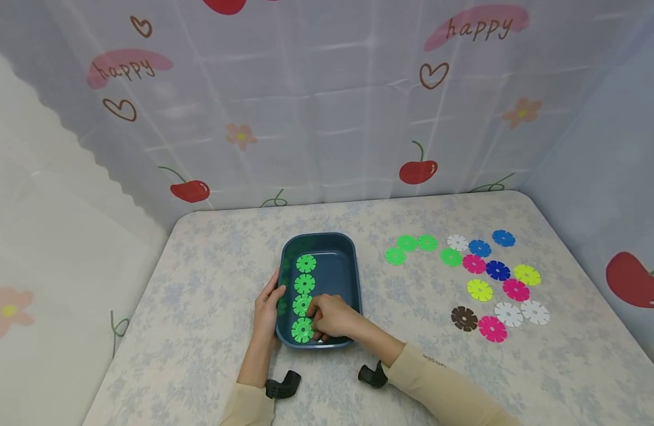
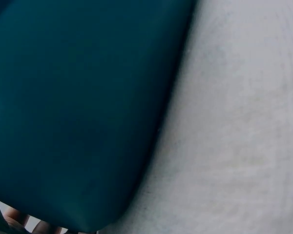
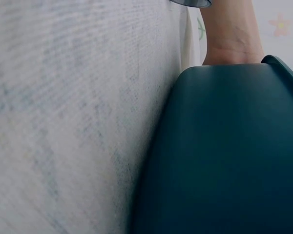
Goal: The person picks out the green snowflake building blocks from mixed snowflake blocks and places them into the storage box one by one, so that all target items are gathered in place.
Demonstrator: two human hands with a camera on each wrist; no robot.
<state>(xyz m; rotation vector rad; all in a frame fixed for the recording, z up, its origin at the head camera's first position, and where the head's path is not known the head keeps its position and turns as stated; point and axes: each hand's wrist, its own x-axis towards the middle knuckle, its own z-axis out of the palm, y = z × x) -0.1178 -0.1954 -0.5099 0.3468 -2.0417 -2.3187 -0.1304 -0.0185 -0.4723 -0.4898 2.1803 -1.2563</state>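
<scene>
A dark blue-green rectangular tray (image 1: 337,266) stands on the table, with several green notched plastic discs (image 1: 304,283) in a column along its left side. My left hand (image 1: 267,305) holds the tray's left wall, thumb at the rim; some of its fingertips (image 2: 17,214) show at the lower left of the left wrist view. My right hand (image 1: 332,316) reaches into the tray's near right part with bent fingers, close against the lower green discs. A small whitish patch shows under its fingertips; whether they pinch anything is hidden. The right wrist view shows mostly the tray's outer wall (image 3: 229,146).
Right of the tray lie more green discs (image 1: 407,243). Farther right are loose blue discs (image 1: 504,238), pink discs (image 1: 516,290), yellow discs (image 1: 480,290), white discs (image 1: 508,315) and a brown disc (image 1: 464,318). A printed curtain (image 1: 327,118) hangs behind the table.
</scene>
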